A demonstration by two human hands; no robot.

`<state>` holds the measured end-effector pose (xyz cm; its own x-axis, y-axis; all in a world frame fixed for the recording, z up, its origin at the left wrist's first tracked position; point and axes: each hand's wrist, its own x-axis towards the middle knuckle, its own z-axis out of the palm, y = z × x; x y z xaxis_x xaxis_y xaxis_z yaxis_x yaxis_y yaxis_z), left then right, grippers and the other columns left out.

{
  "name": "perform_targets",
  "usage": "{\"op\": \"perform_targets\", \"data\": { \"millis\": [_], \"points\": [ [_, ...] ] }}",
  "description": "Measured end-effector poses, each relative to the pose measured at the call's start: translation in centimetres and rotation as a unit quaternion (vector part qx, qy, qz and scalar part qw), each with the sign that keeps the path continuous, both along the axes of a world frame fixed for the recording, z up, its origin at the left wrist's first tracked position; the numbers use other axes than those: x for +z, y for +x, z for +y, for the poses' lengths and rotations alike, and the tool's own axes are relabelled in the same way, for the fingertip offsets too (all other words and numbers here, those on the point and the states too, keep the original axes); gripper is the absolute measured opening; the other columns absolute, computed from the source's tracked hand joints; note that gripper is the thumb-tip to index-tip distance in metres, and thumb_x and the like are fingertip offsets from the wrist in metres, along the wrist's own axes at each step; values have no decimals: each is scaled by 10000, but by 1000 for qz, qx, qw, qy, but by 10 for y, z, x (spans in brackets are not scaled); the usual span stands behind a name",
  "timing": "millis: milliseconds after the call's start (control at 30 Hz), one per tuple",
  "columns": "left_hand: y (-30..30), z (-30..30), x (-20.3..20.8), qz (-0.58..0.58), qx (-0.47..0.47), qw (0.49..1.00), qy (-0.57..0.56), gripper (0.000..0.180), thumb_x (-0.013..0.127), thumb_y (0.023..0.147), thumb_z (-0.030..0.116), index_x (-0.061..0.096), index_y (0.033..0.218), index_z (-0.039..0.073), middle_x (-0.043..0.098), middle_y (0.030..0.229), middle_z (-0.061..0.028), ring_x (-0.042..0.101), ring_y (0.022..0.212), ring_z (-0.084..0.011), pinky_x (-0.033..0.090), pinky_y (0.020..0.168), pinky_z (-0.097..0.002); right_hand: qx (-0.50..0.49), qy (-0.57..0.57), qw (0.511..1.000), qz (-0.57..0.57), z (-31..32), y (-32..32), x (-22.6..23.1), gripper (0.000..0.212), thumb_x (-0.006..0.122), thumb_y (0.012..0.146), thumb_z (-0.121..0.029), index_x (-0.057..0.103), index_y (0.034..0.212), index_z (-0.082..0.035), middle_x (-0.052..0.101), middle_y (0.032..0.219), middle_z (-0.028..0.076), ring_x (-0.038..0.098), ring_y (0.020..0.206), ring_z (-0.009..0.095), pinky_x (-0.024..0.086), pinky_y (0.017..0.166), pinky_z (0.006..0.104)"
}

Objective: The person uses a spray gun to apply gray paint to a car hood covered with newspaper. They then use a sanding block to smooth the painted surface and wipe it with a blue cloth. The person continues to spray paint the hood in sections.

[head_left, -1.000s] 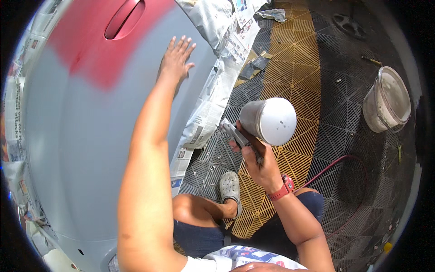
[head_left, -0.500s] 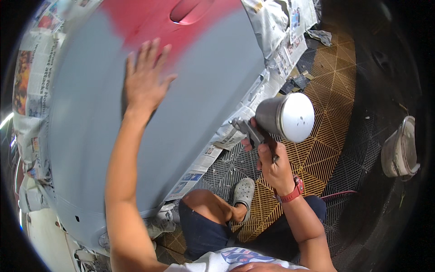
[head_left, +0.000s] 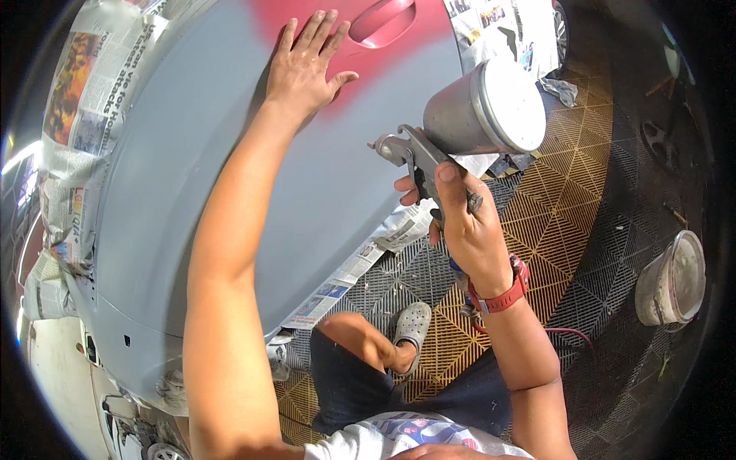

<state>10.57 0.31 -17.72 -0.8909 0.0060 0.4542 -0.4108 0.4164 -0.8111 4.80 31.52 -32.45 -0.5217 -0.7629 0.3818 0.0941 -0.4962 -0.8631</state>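
Observation:
My left hand [head_left: 300,77] lies with fingers spread on a car body panel [head_left: 322,222], where grey meets a patch of red paint [head_left: 354,69]. Just right of its fingertips is a red door handle recess [head_left: 382,24]. In my right hand [head_left: 474,222] is a metal spray gun [head_left: 420,157], its nozzle facing left toward the panel but apart from it. Atop the gun sits a silver paint cup [head_left: 458,113] with a pale round lid, tilted to the right. Part of my right fingers is hidden behind the gun's grip.
Newspaper masking [head_left: 80,115] borders the panel on the left, with more newspaper [head_left: 337,282] along its lower right edge. A dirty clear tub [head_left: 665,287] stands on the grated floor [head_left: 556,199] at right. A red hose [head_left: 571,332] runs behind my right wrist; a crumpled rag [head_left: 561,92] lies farther off.
My left hand has slid up and right along the panel, toward the handle recess. My right hand has raised the spray gun, whose cup now appears higher and nearer. The view has shifted slightly.

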Motion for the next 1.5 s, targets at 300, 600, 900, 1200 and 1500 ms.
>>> {"op": "perform_targets", "data": {
  "millis": [300, 600, 900, 1200, 1500],
  "points": [
    [139, 31, -23, 44, 106, 993, 32, 943, 558, 1026, 727, 284, 1776, 226, 271, 1844, -22, 259, 1687, -225, 180, 1363, -566, -9, 19, 1000, 20, 8, 3, 4, 654, 464, 1179, -570, 672, 1442, -8, 803, 1148, 111, 739, 1002, 122, 527, 538, 216],
    [-37, -15, 8, 51, -60, 996, -45, 884, 531, 1032, 753, 410, 1724, 216, 436, 1755, -78, 369, 1626, -316, 259, 1330, -579, 6, 20, 1000, -7, -11, 12, 41, 662, 569, 1139, -589, 687, 1441, -12, 787, 1034, 80, 632, 691, 51, 484, 526, 226],
    [-23, -10, 99, 207, 37, 974, 88, 823, 452, 1119, 629, 287, 1771, 154, 304, 1823, -143, 245, 1692, -328, 151, 1381, -546, 5, -21, 1000, -3, -31, 20, 78, 720, 566, 1115, -650, 705, 1266, 40, 795, 1051, 127, 740, 932, 117, 517, 527, 235],
    [310, 10, 41, 243, 67, 966, -52, 912, 626, 1001, 742, 478, 1687, 159, 508, 1673, -219, 480, 1523, -431, 368, 1241, -607, 93, -22, 995, 16, -24, 51, 71, 586, 510, 1186, -489, 694, 1367, 38, 798, 1077, 121, 736, 948, 120, 511, 523, 227],
    [512, 30, -14, 492, 216, 840, -75, 831, 575, 1098, 520, 349, 1714, 11, 389, 1740, -278, 349, 1616, -474, 260, 1319, -622, 133, 17, 991, 28, -7, 60, 44, 543, 481, 1207, -415, 627, 1518, 6, 804, 1151, 125, 725, 963, 107, 510, 540, 217]
  ]
}}
